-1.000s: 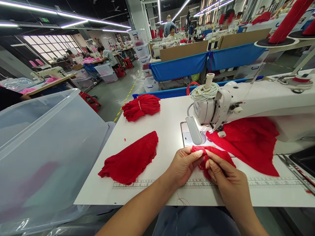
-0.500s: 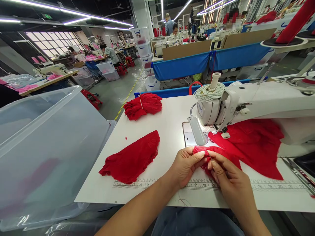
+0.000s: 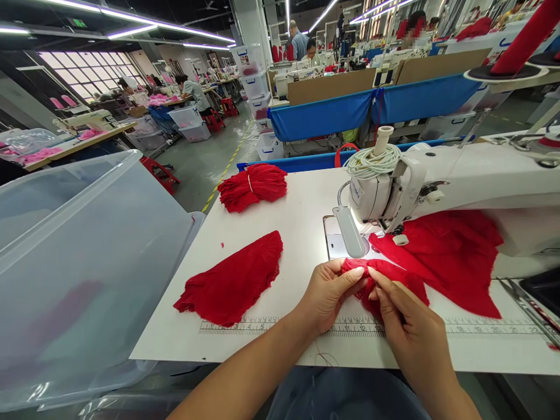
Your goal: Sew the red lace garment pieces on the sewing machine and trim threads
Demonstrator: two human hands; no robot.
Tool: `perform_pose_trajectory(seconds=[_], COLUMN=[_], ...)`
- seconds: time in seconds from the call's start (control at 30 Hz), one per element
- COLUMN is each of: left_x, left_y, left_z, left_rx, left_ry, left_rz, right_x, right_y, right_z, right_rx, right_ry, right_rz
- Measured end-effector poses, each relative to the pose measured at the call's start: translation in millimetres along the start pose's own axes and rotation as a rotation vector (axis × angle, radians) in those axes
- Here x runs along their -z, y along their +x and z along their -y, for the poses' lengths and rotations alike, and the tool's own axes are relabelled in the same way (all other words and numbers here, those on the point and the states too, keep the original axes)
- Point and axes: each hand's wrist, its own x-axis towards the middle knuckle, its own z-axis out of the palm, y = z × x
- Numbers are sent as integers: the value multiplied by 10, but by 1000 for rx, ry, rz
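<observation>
Both hands meet over the table's front, just below the sewing machine's needle area. My left hand [image 3: 330, 291] pinches the edge of a piece of red fabric [image 3: 396, 277] between thumb and fingers. Close beside it, my right hand [image 3: 405, 318] is closed on the same fabric, its fingertips touching the edge near my left thumb. The white sewing machine [image 3: 464, 181] stands behind, with more red fabric [image 3: 450, 251] lying under its arm. Left of my hands a separate red lace-edged piece [image 3: 236, 280] lies flat.
A tied red fabric bundle [image 3: 254, 186] sits at the table's back left. A printed ruler scale [image 3: 271, 324] runs along the front. A large clear plastic bin [image 3: 87, 262] stands to the left. Metal tweezers [image 3: 529, 309] and a black tray [image 3: 545, 289] are at right.
My right thumb and fingertips have shifted slightly at the fabric edge, closing nearer to my left thumb. The fabric stays in both hands, and the view has moved a little.
</observation>
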Motion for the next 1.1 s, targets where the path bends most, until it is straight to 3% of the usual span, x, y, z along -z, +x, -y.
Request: perform_pose_trajectory(seconds=[0.17,0.47,0.67,0.9,1.1], left_x=[-23,10,-16,7,11], left_y=[-8,6,-5,0,-16], left_z=[-2,1,4,2,-15], left_rx=[-19,-6,-35,-54,-5], left_ry=[15,14,42,61,75], left_rz=[19,-7,-25,74,52], right_x=[3,14,11,-76,-107], right_y=[36,0,14,6,45], right_z=[73,34,70,105,171], right_rx=[-25,7,-64,-334,-769], right_ry=[-55,-20,-25,182,883], right_rz=[-71,-19,-39,-129,-99])
